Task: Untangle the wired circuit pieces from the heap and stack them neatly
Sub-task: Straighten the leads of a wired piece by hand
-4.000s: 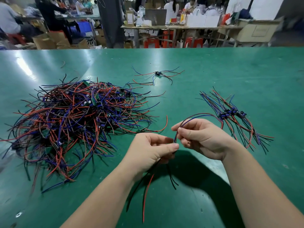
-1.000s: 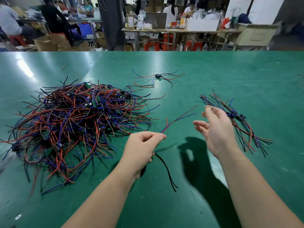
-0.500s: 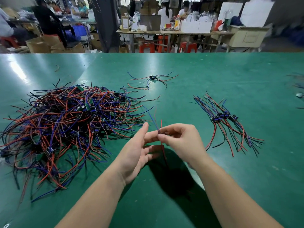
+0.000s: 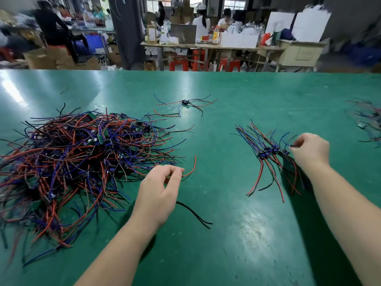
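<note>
The green bench carries a tangled wire heap; right of it a neat stack, beyond it one lone piece.

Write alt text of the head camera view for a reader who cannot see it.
On a green table, the right hand pinches a wire at the neat stack of circuit pieces. The left hand curls beside the tangled heap; one loose piece lies beyond.

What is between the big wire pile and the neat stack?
Mostly bare green table. One red wire curls out from the pile toward the stack, and the left hand is beside it. Seen in the head view.
</note>
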